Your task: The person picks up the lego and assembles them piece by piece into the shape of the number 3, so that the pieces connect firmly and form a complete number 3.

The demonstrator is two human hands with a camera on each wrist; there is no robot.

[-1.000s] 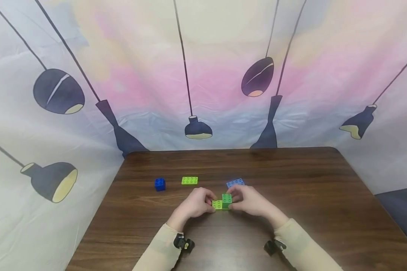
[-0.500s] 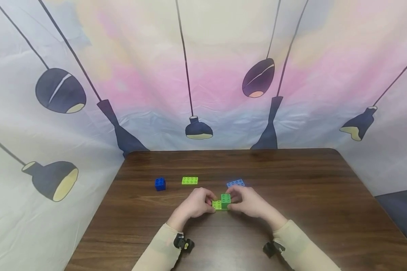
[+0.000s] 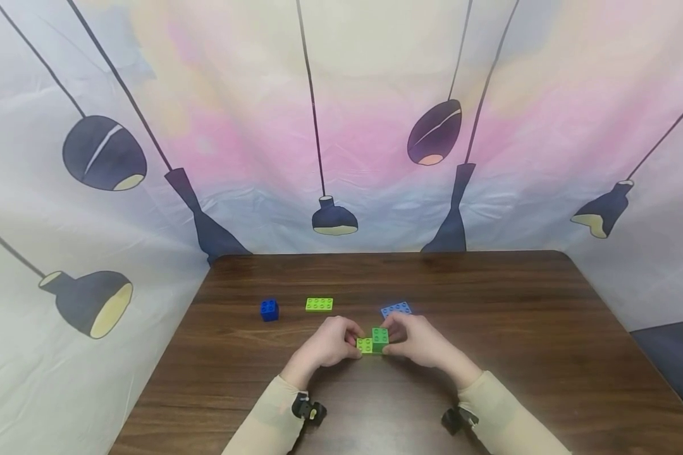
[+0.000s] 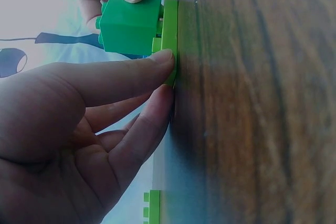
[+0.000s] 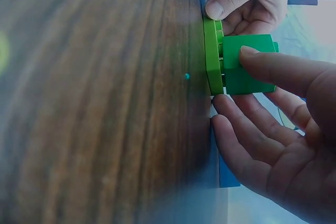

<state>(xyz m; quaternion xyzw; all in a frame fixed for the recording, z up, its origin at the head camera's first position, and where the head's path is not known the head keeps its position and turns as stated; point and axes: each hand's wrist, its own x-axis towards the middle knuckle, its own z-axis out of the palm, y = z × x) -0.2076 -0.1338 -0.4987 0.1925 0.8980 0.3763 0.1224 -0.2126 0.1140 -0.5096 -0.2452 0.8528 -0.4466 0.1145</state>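
Between finger and thumb, my left hand [image 3: 334, 341] pinches the left end of a lime-green building plate [image 3: 364, 345] low over the table. A taller green building brick [image 3: 380, 341] sits over the plate's right end, its studs facing up. My right hand [image 3: 422, 341] holds that brick, the thumb pressed on its near side. In the right wrist view, plate studs show in a narrow gap under the green brick [image 5: 249, 72]. The left wrist view shows the left thumb and finger at the edge of the plate [image 4: 169, 30].
Farther back on the brown wooden table [image 3: 518, 316] lie a dark blue brick [image 3: 269, 310], a second lime-green plate [image 3: 319, 304] and a light blue plate [image 3: 395, 308], just behind the right hand. A cloth printed with lamps [image 3: 334, 216] hangs behind the table.
Both hands keep their grips in nearly the same place. The green brick shifts very slightly left, then back. The head view has drifted a little.
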